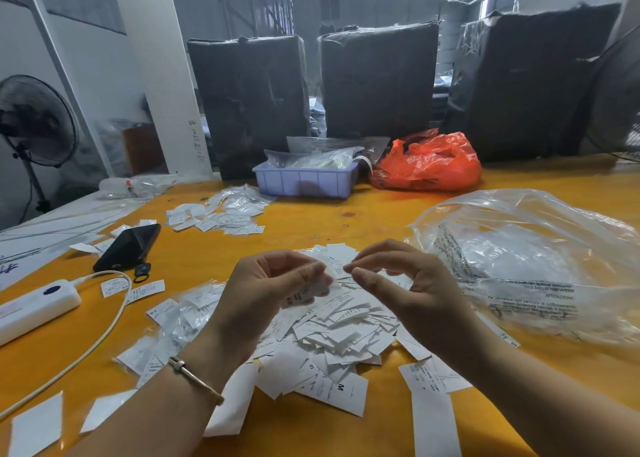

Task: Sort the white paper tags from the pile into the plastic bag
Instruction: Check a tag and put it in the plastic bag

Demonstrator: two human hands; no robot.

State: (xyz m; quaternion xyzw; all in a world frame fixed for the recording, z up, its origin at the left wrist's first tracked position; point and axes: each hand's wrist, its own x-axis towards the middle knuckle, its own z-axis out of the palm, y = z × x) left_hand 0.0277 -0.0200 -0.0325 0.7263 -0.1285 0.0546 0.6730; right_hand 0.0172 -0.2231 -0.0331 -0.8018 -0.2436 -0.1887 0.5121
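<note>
Head view: both hands, left [277,283] and right [398,283], pinch tags [334,271] above the pile [339,335].

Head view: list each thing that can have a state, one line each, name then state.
left hand: raised over the pile, holding a few tags
right hand: thumb and forefinger pinching a tag
tag pile: loose heap on the table, unsorted
clear plastic bag: lying on its side, crumpled, right of the pile
phone: flat, screen dark
power strip: cable plugged in
lilac bin: holds clear packets
red bag: bunched, filled
</note>
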